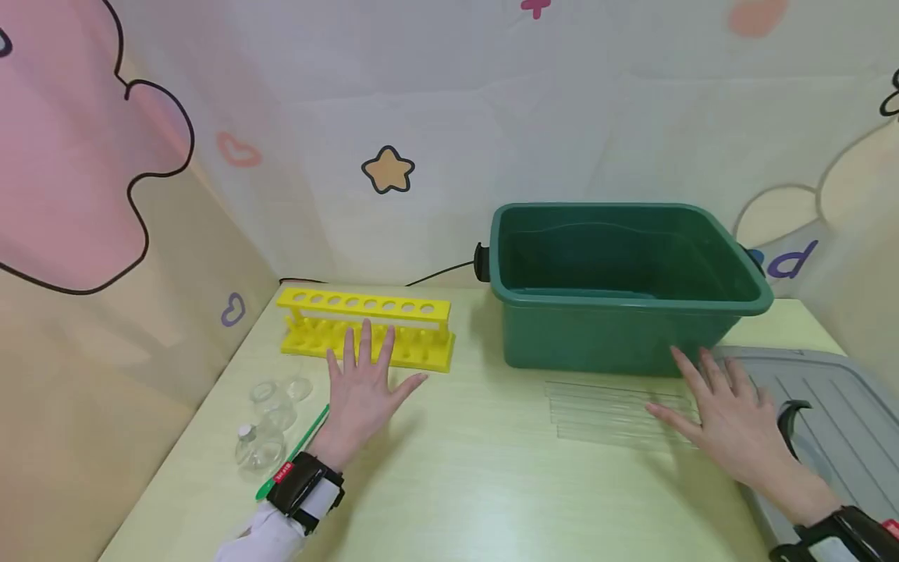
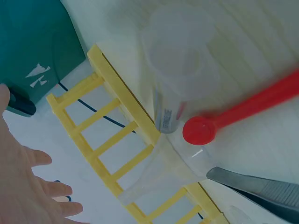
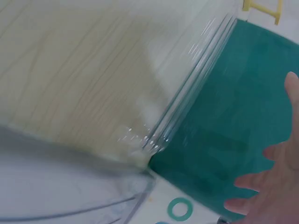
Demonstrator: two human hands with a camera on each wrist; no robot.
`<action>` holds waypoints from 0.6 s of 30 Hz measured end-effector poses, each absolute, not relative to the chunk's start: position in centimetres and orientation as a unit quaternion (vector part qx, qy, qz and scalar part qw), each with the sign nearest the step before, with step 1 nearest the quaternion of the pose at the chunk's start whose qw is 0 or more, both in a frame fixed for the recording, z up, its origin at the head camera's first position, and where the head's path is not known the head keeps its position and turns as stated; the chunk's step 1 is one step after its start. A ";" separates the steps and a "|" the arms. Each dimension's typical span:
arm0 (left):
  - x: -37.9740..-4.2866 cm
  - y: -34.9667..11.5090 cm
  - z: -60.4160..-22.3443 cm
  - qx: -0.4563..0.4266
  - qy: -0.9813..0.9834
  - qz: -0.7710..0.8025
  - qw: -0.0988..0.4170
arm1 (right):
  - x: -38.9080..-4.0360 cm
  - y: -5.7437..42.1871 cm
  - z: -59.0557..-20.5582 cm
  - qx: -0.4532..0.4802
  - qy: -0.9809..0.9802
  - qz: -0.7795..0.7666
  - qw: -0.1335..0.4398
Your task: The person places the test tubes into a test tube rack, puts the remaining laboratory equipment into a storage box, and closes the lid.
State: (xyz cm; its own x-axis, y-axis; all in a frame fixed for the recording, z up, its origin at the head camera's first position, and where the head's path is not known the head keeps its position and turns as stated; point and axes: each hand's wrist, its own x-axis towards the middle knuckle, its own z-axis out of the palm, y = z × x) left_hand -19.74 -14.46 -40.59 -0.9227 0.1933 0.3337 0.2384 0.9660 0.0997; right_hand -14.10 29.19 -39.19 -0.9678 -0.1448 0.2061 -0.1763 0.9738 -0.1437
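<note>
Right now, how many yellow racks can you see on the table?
1: the yellow rack stands left of the green tub in the head view. No second one shows.

This is looking like a little science spot. A yellow test tube rack (image 1: 361,303), thin clear tubes (image 1: 604,411) and a clear bottle (image 1: 261,450) are sitting on a pale table (image 1: 492,492). Behind, a wrinkly sheet (image 1: 449,94) is showing a star (image 1: 389,170), like a playroom.
</note>
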 end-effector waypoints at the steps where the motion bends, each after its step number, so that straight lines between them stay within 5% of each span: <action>1: -19.9 -14.6 -40.6 -0.111 -0.977 -0.072 0.170 | -14.1 28.8 -39.0 0.088 -0.988 0.085 0.093; 8: -22.7 -15.7 -40.7 -0.132 -0.958 -0.074 0.242 | -14.1 24.9 -38.2 0.146 -0.979 0.133 0.050; 18: -26.5 -15.7 -39.8 -0.097 -0.985 -0.125 0.074 | -14.8 20.5 -38.5 0.222 -0.959 0.162 0.072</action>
